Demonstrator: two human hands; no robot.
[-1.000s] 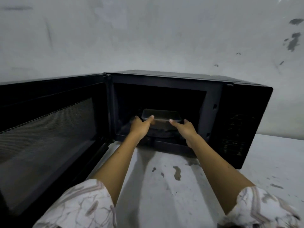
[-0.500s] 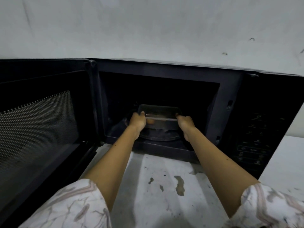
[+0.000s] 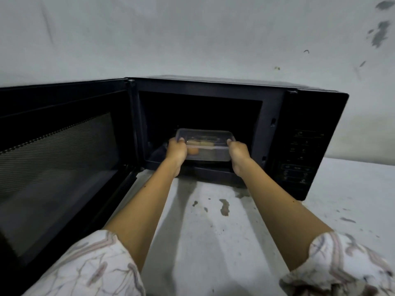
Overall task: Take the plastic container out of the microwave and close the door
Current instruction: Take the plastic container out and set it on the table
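left hand (image 3: 176,150) grip: clasps plastic container (image 3: 206,146) left end | right hand (image 3: 239,153) grip: clasps right end | microwave (image 3: 299,129) door (image 3: 59,159) open

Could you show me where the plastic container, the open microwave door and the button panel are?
plastic container (image 3: 208,153): head view, on its clear front wall.
microwave door (image 3: 62,159): head view, on the mesh window.
button panel (image 3: 299,159): head view, among the buttons.

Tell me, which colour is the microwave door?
The microwave door is black, with a fine dotted mesh window; the head view shows it.
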